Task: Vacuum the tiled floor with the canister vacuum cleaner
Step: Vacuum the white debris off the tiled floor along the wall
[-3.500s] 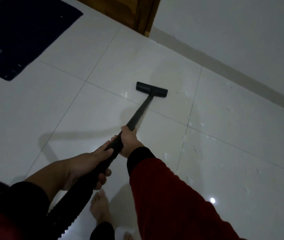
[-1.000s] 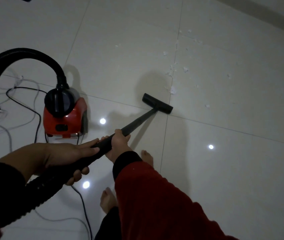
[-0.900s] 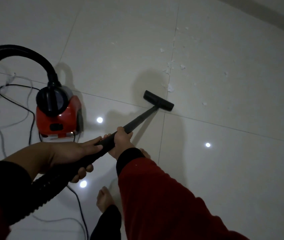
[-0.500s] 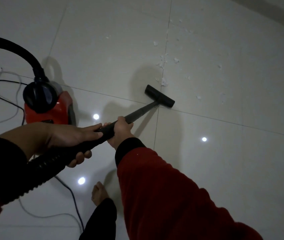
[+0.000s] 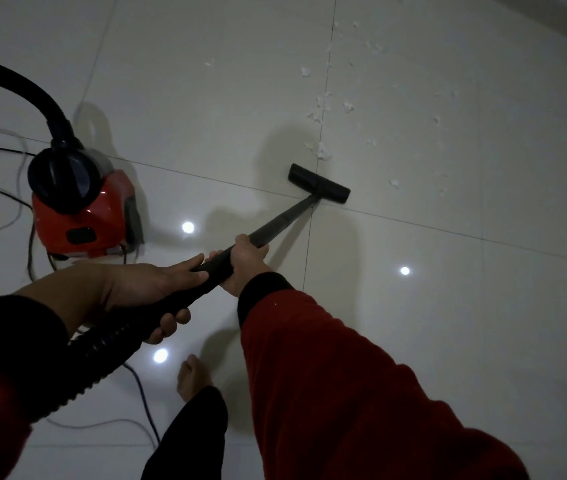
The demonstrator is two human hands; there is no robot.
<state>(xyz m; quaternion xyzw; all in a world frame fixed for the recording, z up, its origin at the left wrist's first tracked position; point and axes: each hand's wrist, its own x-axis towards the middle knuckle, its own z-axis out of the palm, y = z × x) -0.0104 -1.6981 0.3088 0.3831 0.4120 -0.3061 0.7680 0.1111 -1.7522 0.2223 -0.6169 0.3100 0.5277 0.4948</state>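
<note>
Right hand [image 5: 245, 263] clamped round black wand [image 5: 276, 225]; left hand [image 5: 147, 289] grips its ribbed hose end. Floor nozzle [image 5: 319, 183] flat on tiled floor [image 5: 448, 306], across a grout-line crossing, near white scraps [image 5: 321, 150]. Red canister [image 5: 81, 216] stands left. No legible writing.

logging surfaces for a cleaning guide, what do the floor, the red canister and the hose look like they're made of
Floor: glossy glazed tile, probably ceramic or porcelain; it mirrors the ceiling lights and shows thin grout lines.
Red canister: smooth moulded plastic by the look, with a soft sheen and a black top.
Hose: black ribbed flexible plastic or rubber; which one cannot be told. Both hands grip the matte black wand.
</note>
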